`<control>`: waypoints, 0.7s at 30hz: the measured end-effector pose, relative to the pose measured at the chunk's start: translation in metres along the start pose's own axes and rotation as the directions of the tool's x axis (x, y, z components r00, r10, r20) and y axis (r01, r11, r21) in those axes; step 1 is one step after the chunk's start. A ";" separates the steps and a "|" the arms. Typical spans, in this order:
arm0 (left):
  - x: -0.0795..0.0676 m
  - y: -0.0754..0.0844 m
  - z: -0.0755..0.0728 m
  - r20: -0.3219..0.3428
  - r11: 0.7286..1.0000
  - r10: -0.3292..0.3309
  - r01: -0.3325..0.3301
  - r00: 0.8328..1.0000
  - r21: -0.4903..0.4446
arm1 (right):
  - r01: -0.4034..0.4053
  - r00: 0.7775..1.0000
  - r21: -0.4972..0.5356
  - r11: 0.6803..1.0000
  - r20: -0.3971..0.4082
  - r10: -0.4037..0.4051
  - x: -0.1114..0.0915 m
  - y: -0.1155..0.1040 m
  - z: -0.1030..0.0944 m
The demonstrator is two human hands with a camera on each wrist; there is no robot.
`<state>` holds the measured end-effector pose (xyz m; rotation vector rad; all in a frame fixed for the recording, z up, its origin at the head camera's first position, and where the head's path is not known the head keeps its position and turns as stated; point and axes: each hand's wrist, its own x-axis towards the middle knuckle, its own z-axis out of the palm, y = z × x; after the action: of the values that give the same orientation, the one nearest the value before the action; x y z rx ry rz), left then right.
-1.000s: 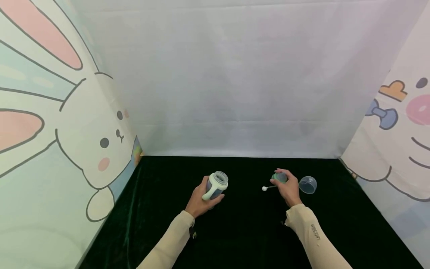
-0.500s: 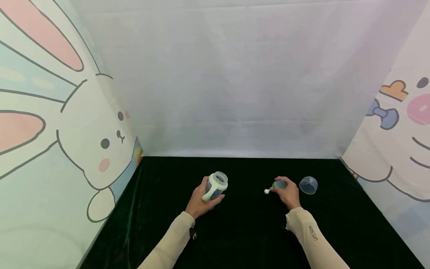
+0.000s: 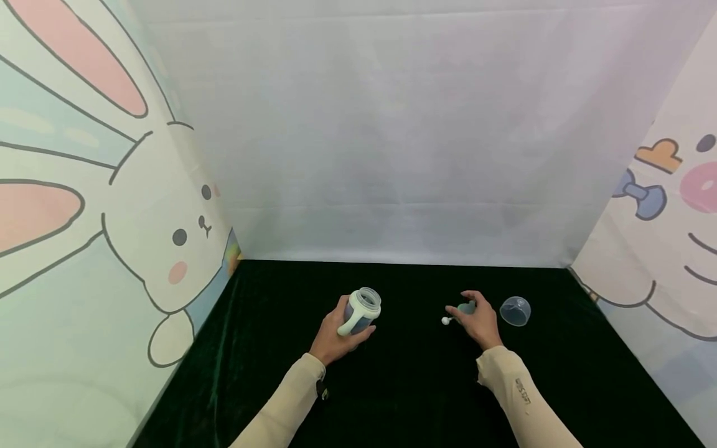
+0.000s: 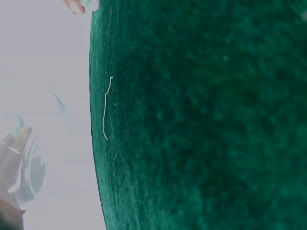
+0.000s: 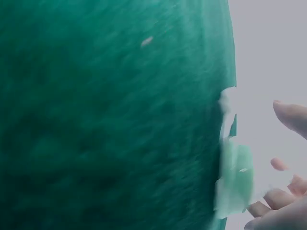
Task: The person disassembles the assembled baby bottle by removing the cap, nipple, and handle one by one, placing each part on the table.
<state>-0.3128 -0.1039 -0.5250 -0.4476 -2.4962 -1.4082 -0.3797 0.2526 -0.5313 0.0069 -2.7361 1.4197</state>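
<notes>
My left hand holds a clear bottle with a pale green collar and side handle. The bottle's mouth is uncovered and tilts up to the right. Over on the right, a mint green straw lid lies on the dark cloth, its straw ending in a white ball. My right hand is just over this lid, thumb and fingers spread. In the right wrist view the thumb stands well off the green lid, while the other fingertips are close by its lower edge. The hand partly hides the lid in the head view.
A clear dome-shaped cover sits on the cloth just right of my right hand. Dark green cloth covers the table, with a white curtain behind and cartoon-printed panels at both sides.
My right hand has lowered the straw lid to the cloth and its fingers have spread away from it. My left hand keeps the bottle in nearly the same place.
</notes>
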 end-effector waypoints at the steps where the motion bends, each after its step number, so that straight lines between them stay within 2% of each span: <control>1: 0.000 0.000 0.000 0.000 1.000 0.003 -0.003 1.000 -0.003 | 0.007 1.000 0.016 1.000 -0.007 -0.007 -0.001 -0.003 0.000; 8: -0.002 0.000 0.000 0.002 1.000 0.010 -0.010 1.000 0.009 | 0.042 0.999 0.111 0.993 -0.030 -0.039 -0.001 -0.032 0.002; 12: -0.002 0.000 -0.001 -0.008 1.000 0.010 -0.010 1.000 0.006 | 0.078 0.997 0.128 0.989 -0.013 -0.077 0.000 -0.049 0.008; 17: -0.003 0.000 0.000 0.014 1.000 0.009 -0.009 1.000 0.002 | 0.109 0.994 0.146 0.983 -0.012 -0.109 -0.001 -0.064 0.015; 21: -0.004 0.000 -0.001 0.008 1.000 0.000 0.000 1.000 0.015 | 0.123 0.991 0.166 0.978 0.027 -0.129 -0.004 -0.079 0.021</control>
<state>-0.3095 -0.1051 -0.5259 -0.4519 -2.5116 -1.3890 -0.3746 0.1898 -0.4794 0.2128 -2.5862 1.6191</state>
